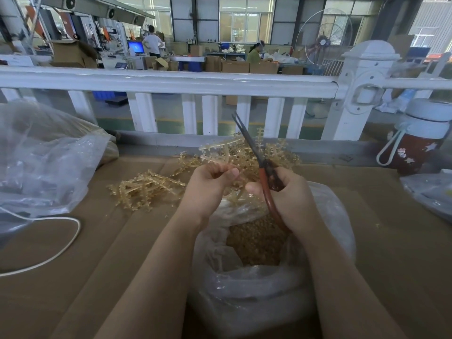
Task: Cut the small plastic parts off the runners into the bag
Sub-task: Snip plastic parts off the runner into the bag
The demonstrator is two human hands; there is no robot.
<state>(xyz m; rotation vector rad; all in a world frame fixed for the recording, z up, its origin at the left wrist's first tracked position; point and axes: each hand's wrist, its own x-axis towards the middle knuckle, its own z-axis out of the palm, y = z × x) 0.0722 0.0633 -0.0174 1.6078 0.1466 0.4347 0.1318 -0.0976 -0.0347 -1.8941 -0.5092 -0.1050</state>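
My left hand point(210, 184) grips a yellowish translucent runner point(220, 149) whose branches stick up and away over the table. My right hand point(291, 196) holds red-handled scissors point(265, 177), blades pointing up and away, slightly apart at the tips. Both hands hover above a clear plastic bag point(256, 285) holding a heap of small amber parts point(256, 238). More runners lie in a pile point(144, 189) to the left, and others point(276, 150) are behind the hands.
The work surface is brown cardboard point(391, 241). A large crumpled clear bag point(44, 162) sits at left, with a white cord point(61, 241) looping in front. A red and white bottle point(418, 140) stands at right. A white railing point(171, 81) borders the far edge.
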